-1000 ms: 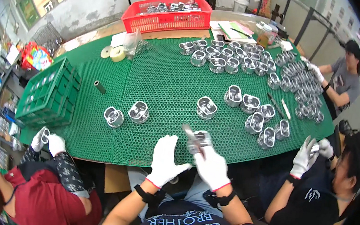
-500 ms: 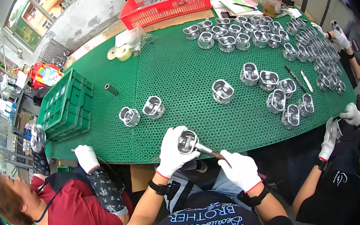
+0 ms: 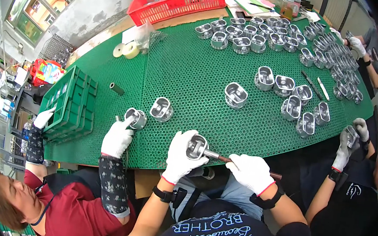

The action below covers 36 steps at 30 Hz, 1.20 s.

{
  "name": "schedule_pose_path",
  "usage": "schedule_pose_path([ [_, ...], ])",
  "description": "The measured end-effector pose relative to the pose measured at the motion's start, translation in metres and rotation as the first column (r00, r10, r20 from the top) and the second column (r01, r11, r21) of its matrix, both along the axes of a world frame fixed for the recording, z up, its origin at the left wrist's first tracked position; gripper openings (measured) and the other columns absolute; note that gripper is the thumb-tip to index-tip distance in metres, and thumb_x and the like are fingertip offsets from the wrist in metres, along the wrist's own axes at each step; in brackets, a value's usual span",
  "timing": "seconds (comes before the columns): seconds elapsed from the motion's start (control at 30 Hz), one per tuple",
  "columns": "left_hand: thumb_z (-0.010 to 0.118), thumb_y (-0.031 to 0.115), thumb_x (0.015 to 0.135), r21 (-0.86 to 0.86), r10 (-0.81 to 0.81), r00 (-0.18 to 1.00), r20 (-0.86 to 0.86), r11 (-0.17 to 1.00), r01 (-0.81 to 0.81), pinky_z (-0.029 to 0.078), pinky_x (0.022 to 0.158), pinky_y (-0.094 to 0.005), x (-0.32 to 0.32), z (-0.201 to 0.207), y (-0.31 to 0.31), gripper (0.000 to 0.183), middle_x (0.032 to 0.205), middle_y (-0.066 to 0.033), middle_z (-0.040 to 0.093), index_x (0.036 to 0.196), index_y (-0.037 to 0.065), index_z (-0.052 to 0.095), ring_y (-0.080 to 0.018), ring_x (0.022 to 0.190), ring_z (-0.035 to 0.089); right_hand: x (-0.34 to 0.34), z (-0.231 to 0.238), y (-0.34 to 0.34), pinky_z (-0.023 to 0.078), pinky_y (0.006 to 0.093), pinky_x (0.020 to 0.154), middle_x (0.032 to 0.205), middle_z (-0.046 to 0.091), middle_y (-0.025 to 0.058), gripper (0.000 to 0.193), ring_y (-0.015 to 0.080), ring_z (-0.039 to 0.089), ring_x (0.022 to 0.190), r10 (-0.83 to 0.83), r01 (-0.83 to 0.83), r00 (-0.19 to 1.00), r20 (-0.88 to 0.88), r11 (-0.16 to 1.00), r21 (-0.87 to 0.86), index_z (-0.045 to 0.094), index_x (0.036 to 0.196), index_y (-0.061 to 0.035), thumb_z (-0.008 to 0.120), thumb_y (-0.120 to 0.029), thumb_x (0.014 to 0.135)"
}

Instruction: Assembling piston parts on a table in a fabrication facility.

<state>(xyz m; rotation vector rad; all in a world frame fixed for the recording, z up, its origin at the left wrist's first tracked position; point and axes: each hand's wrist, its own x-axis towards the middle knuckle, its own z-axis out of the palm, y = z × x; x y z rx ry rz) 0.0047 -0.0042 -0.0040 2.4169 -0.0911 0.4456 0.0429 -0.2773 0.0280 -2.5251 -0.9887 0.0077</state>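
My left hand [image 3: 176, 157], in a white glove, is closed around a silver metal piston [image 3: 196, 145] near the table's front edge, its hollow side facing up. From the right, a tool with a bright metal shaft [image 3: 212, 154] and a brown handle [image 3: 276, 176] meets the piston's side. My gloved right hand [image 3: 251, 174] grips that handle, whose end shows past the hand. How deep the tip reaches into the piston cannot be seen. Ahead stands a single piston [image 3: 236, 95]; another piston [image 3: 161, 109] is to the left.
At left, a co-worker's gloved hand [image 3: 118, 137] is on a piston [image 3: 136, 119], the other [image 3: 44, 117] at green crates [image 3: 73, 106]. Several pistons [image 3: 291, 107] stand right, more behind. A red basket [image 3: 178, 4], tape roll [image 3: 131, 50], marker pens [image 3: 322, 88] and a short tube [image 3: 116, 88] lie around.
The left co-worker's one hand has moved from the table edge onto a piston, the other to the green crates. My right hand has shifted slightly left along the tool, toward the piston.
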Motion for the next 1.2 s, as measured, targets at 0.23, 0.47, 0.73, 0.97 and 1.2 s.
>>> schedule_pose_path([
  [0.23, 0.097, 0.039, 0.063, 0.031, -0.055, 0.998, 0.022, 0.998, 0.055, 0.042, 0.118, -0.0540, 0.002, -0.003, 0.006, 0.093, 0.141, -0.0196, 0.060, 0.141, 0.005, 0.058, -0.0404, 0.129, 0.059, 0.012, -0.011, 0.063, 0.058, 0.0457, 0.057, 0.076, 0.071, 0.0135, 0.031, 0.0331, 0.072, 0.066, 0.073, -0.063, 0.990, -0.121, 0.994, 0.088, 0.065, 0.095, -0.0091, 0.054, -0.037, 0.106],
  [0.47, 0.097, 0.022, 0.063, -0.017, -0.066, 0.996, 0.053, 0.998, 0.067, 0.052, 0.108, -0.0464, 0.002, -0.008, 0.003, 0.090, 0.142, -0.0213, 0.057, 0.141, 0.001, 0.057, -0.0374, 0.127, 0.061, -0.002, -0.005, 0.053, 0.058, 0.0496, 0.059, 0.083, 0.073, 0.0194, 0.057, 0.0383, 0.072, 0.066, 0.002, 0.029, 0.983, -0.186, 0.986, 0.167, 0.050, 0.142, 0.0047, 0.056, -0.037, 0.104],
  [0.73, 0.099, 0.025, 0.061, -0.124, -0.004, 0.998, -0.066, 0.992, -0.004, 0.052, 0.102, -0.0456, 0.000, -0.004, 0.006, 0.089, 0.123, -0.0162, 0.064, 0.138, 0.002, 0.059, -0.0355, 0.114, 0.063, -0.010, 0.006, -0.051, 0.057, 0.0472, 0.065, 0.084, 0.073, 0.0113, 0.034, 0.0336, 0.073, 0.076, -0.295, 0.299, 0.936, -0.193, 0.954, -0.009, 0.066, 0.125, -0.0174, 0.064, -0.037, 0.097],
  [0.97, 0.093, 0.007, 0.069, -0.440, 0.233, 0.967, -0.108, 0.861, -0.256, 0.056, 0.093, -0.0342, -0.031, 0.027, 0.052, 0.081, 0.120, -0.0111, 0.067, 0.140, 0.000, 0.056, -0.0200, 0.106, 0.066, 0.021, 0.011, -0.051, 0.057, 0.0440, 0.068, 0.087, 0.073, 0.0121, 0.027, 0.0345, 0.072, 0.079, -0.457, 0.515, 0.857, -0.238, 0.784, 0.346, 0.072, 0.123, -0.0200, 0.067, -0.028, 0.097],
  [1.2, 0.088, 0.018, 0.080, -0.086, 0.678, 0.724, 0.123, 0.734, -0.673, 0.046, 0.114, -0.0407, -0.029, -0.009, 0.171, 0.091, 0.149, -0.0237, 0.054, 0.155, -0.003, 0.042, -0.0343, 0.134, 0.057, 0.068, 0.016, 0.010, 0.056, 0.0565, 0.074, 0.091, 0.072, 0.0239, 0.059, 0.0454, 0.071, 0.083, -0.293, 0.379, 0.907, -0.304, 0.883, 0.278, 0.045, 0.154, -0.0125, 0.061, -0.029, 0.100],
])
